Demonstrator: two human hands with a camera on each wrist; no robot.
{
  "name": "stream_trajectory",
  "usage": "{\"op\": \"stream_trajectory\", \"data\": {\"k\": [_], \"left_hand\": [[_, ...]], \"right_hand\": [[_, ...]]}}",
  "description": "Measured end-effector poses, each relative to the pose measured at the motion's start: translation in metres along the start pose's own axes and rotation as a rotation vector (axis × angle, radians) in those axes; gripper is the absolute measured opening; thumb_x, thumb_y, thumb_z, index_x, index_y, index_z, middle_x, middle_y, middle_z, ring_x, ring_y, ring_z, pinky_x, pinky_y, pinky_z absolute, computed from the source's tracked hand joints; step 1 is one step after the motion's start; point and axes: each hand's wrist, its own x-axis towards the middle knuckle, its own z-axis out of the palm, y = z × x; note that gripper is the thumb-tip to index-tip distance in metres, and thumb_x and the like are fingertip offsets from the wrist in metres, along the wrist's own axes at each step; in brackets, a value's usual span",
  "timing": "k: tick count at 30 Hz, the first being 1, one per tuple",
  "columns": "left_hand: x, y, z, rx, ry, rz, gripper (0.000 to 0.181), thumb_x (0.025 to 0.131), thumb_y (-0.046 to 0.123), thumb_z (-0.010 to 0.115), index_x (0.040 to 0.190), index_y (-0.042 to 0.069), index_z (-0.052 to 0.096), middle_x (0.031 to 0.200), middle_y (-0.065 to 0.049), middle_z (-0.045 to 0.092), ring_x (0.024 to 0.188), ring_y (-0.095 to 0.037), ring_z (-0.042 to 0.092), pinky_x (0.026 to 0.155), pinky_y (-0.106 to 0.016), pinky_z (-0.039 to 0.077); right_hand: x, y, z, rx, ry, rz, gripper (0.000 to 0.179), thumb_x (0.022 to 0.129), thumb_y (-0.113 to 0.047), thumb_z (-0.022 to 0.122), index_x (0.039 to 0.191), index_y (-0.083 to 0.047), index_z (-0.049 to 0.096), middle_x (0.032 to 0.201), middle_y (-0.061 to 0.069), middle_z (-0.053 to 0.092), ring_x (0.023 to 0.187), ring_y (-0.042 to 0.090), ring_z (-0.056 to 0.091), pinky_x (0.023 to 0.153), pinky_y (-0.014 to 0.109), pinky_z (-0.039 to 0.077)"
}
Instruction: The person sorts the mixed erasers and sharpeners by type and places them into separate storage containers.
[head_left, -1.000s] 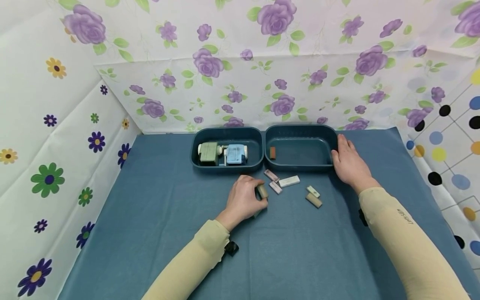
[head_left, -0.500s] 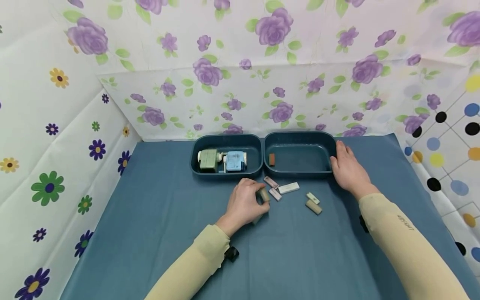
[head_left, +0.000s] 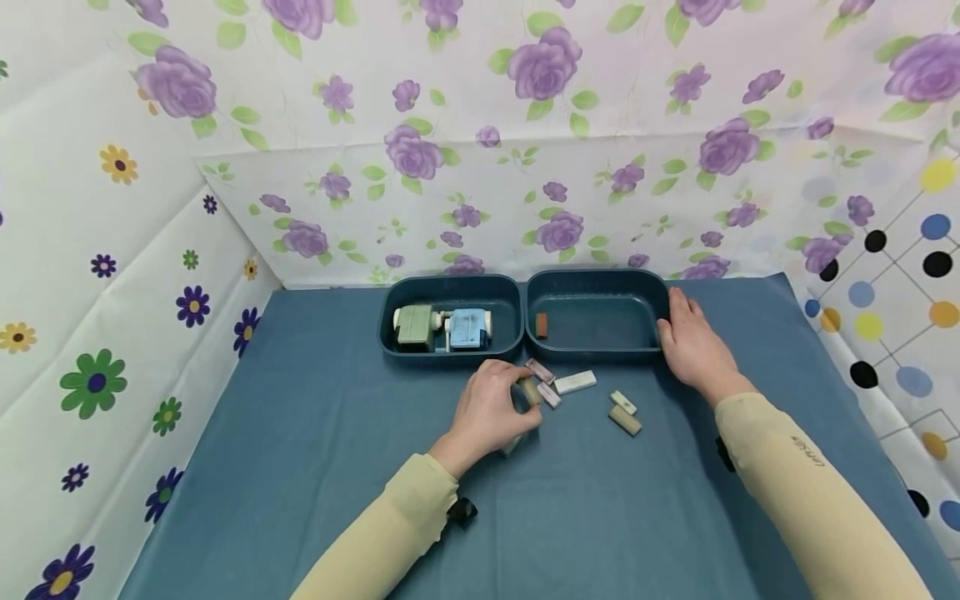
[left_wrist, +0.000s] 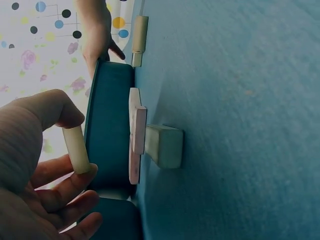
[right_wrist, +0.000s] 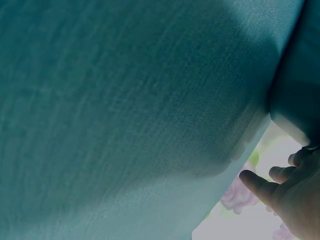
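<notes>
My left hand [head_left: 486,410] pinches a small beige eraser-like block [left_wrist: 76,150] between thumb and fingers, held above the cloth in front of the bins. Below that hand a pale green block [left_wrist: 170,147] stands on the cloth, mostly hidden in the head view. Just right of the pinched block lie two pink blocks [head_left: 549,395] and a long white one [head_left: 575,382]. My right hand [head_left: 697,350] rests with extended fingers against the right end of the right blue bin [head_left: 600,357]. Inside that bin is a reddish-brown block [head_left: 542,325].
The left blue bin [head_left: 450,360] holds a green toy-like piece [head_left: 415,325] and a light blue one [head_left: 468,327], both with white knobs. A cream block [head_left: 623,402] and a tan block [head_left: 625,420] lie on the blue cloth [head_left: 600,517]. Patterned sheets [head_left: 487,192] stand behind.
The head view has tilted, so the scene sits lower. My left hand, still pinching the beige block, has moved slightly right and towards the bins. My right hand stays at the bin's end.
</notes>
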Motion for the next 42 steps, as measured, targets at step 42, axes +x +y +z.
{"op": "stream_trajectory", "data": {"k": [42], "left_hand": [[0.021, 0.005, -0.018, -0.067, 0.083, 0.088, 0.05, 0.095, 0.022, 0.08, 0.142, 0.01, 0.07, 0.132, -0.008, 0.071, 0.125, -0.026, 0.061, 0.104, -0.044, 0.054]], "right_hand": [[0.002, 0.002, -0.001, -0.005, -0.012, 0.002, 0.069, 0.119, -0.035, 0.025, 0.17, -0.005, -0.011, 0.178, 0.02, -0.008, 0.162, 0.048, -0.002, 0.127, 0.067, 0.01]]}}
